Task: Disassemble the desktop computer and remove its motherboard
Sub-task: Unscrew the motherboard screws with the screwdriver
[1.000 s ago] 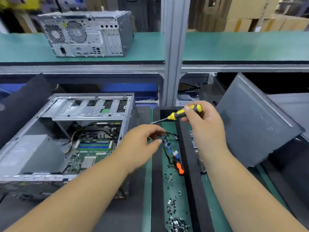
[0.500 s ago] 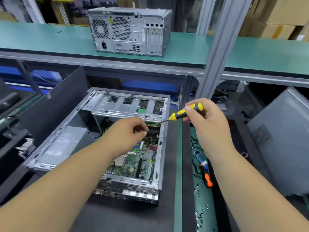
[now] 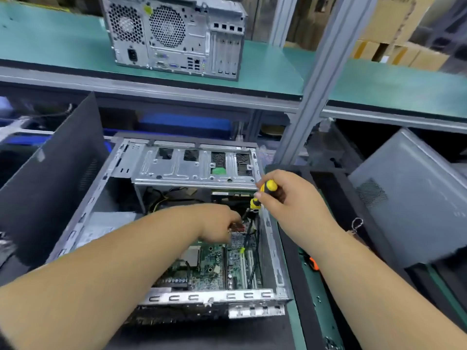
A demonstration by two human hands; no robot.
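The open computer case (image 3: 177, 223) is seen lying on its side on the near bench (image 3: 202, 332), its side cover already off and the inside exposed. The motherboard (image 3: 214, 269) is still seated on the floor of the case, toward the near right corner, with cables (image 3: 250, 238) still running down across it. A yellow screwdriver (image 3: 262, 193) is gripped in the right hand (image 3: 290, 200), fingers closed round the handle, tip angled down into the case by the right wall. The left hand (image 3: 219, 227) is reached down over the board, fingers curled together; whether something is pinched there cannot be told. The drive cage (image 3: 197, 162) at the far end is still in place. So the opening is judged done, while unplugging, unscrewing and lifting the board out are judged still ahead. A second, closed computer (image 3: 174, 34) is left standing on the far shelf (image 3: 63, 46).
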